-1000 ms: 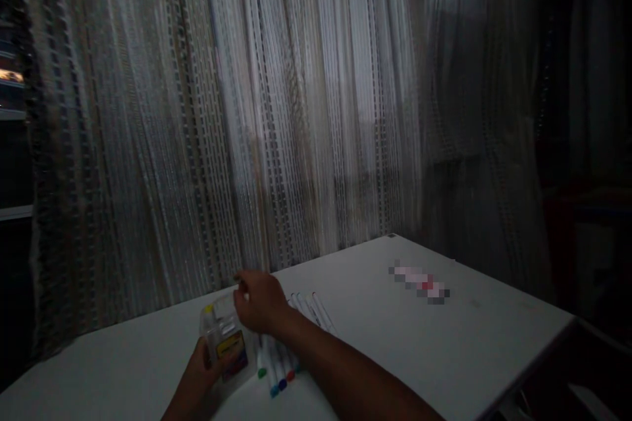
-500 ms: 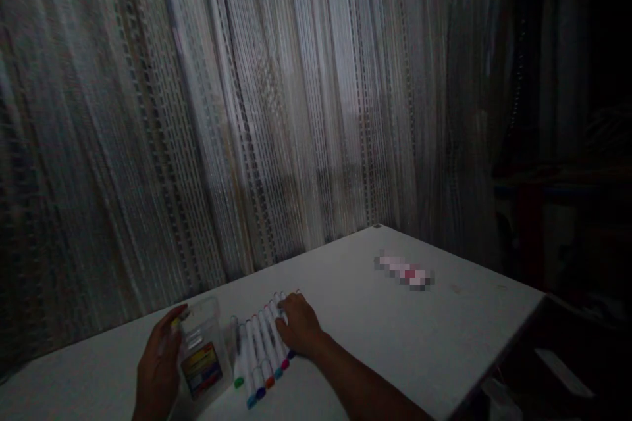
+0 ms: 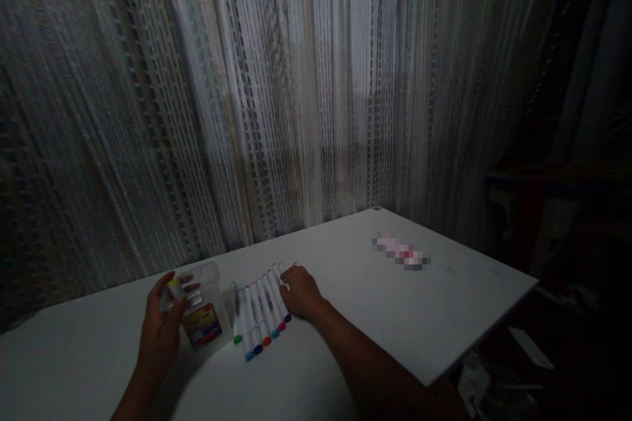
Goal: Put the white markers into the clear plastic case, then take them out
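We curl our left hand [image 3: 160, 319] around the left side of a clear plastic case [image 3: 208, 295], on the white table [image 3: 340, 256], its printed label [image 3: 202, 325] toward us. A yellow-capped marker [image 3: 174, 288] shows between that hand's thumb and fingers, at the case's edge. At least seven other markers [image 3: 257, 306] lie side by side just right of the case, so we judge most are outside it. Our right hand [image 3: 299, 293] bends over their far ends; in this dim light we cannot tell whether it pinches one.
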Available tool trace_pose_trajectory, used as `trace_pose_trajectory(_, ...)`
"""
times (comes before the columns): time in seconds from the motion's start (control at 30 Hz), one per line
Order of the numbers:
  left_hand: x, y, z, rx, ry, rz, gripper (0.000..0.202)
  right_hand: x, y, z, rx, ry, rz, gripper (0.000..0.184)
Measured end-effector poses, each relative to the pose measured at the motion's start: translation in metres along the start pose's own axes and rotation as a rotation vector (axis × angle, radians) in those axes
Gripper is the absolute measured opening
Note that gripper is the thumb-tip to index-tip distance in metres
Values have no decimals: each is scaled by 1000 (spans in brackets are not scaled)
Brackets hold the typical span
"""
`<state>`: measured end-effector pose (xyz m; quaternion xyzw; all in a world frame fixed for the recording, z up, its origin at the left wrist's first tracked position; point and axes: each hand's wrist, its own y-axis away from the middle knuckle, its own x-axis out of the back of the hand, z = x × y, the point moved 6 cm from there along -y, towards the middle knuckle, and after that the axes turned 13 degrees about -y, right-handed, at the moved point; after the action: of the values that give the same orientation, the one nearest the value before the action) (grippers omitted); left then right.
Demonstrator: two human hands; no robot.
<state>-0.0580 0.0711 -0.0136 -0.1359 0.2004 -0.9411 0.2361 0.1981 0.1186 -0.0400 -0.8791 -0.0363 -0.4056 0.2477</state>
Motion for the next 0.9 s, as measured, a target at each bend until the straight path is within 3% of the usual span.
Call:
trace_pose_trajectory(0.3,-1,4,10,-25,-90,35,78,3,0,2,-44,42,-41,30)
trace_pose_trajectory(0.57,-7,8,17,-52,33,-66,77,7,-4,3,-81,4,-40,30)
trace_pose_trajectory(0.9,-7,6,15,-89,44,-123,74,26,-11,25,-263,36,40,30)
